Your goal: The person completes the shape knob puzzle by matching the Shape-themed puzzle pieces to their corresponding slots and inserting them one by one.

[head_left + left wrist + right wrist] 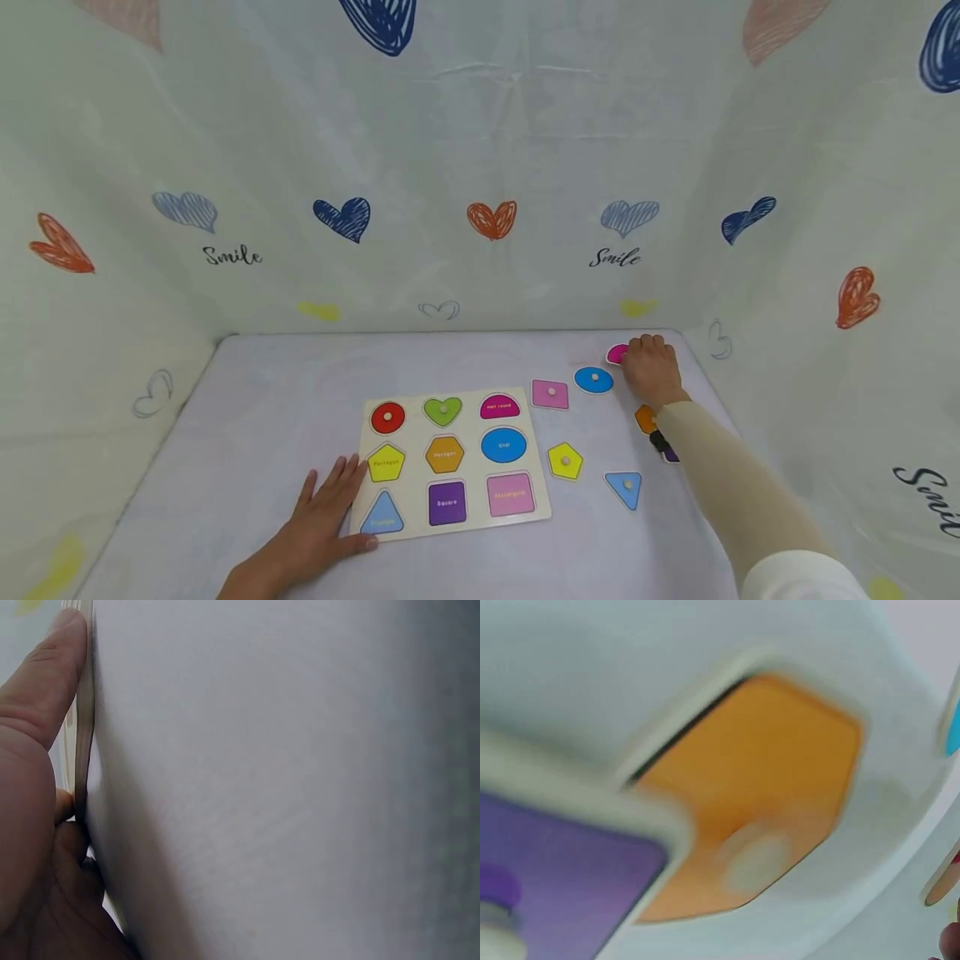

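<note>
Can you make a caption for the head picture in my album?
Left hand touching the puzzle board, right hand at the magenta piece beside the blue oval piece.

Left hand (318, 521) low, fingers extended, thumb spread; right arm (742, 492) outstretched, right hand (651, 371) farther forward, fingers bent.

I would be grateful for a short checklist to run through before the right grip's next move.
1. Left grip touching the flat cream board: ok.
2. Right grip at the magenta half-round piece: ok.
3. Firm hold on that piece: cannot tell; the contact is hidden.
4. Magenta half-round slot free, its printed label showing: ok.
5. Purple square piece fully visible from the head: not ok; mostly hidden near the beige sleeve.
</note>
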Demonstrator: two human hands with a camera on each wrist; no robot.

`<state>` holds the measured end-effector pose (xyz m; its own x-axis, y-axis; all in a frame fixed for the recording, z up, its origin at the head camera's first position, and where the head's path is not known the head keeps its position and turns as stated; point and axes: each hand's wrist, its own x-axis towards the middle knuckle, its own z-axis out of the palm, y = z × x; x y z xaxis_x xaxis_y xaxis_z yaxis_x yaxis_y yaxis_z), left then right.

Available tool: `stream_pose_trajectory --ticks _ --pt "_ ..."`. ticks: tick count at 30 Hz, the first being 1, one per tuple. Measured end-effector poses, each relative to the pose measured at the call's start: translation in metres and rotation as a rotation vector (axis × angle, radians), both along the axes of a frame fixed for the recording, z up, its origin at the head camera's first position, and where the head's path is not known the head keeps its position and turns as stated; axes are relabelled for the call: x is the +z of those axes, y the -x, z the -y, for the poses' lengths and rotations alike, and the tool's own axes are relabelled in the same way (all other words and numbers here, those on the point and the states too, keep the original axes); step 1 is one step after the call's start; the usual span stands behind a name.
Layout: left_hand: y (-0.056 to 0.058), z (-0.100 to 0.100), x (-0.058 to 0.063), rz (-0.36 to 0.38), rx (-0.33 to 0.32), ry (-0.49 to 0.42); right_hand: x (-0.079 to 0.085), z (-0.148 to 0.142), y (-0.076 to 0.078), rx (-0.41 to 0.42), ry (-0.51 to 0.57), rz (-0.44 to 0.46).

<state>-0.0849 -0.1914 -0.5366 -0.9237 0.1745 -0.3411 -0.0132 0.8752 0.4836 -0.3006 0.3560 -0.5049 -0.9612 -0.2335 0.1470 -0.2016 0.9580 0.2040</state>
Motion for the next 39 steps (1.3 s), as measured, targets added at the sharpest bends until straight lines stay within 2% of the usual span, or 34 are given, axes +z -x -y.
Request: stream_pose_trajectory --ticks 6,13,18,28,33,39 --pt "-0.001 0.001 0.000 -0.007 -0.020 -0.009 0.013 0.034 -0.006 0.020 0.049 -0.022" --pt "0.002 0.001 0.000 -0.035 -0.031 0.004 0.024 0.069 -0.008 0.055 0.026 -0.045" --pt "0.001 0.001 -0.001 -0.046 -0.032 0.010 0.023 0.092 -0.011 0.102 0.060 -0.086" --pt "-0.001 0.003 -0.001 -0.048 -0.043 0.006 0.019 0.140 -0.026 0.183 0.016 -0.116" --pt "-0.001 0.002 0.001 -0.041 -0.051 0.004 0.019 0.157 -0.031 0.201 0.019 -0.082" --pt "-0.002 0.001 0.003 -0.053 -0.053 0.015 0.015 0.176 -0.039 0.202 0.045 0.003"
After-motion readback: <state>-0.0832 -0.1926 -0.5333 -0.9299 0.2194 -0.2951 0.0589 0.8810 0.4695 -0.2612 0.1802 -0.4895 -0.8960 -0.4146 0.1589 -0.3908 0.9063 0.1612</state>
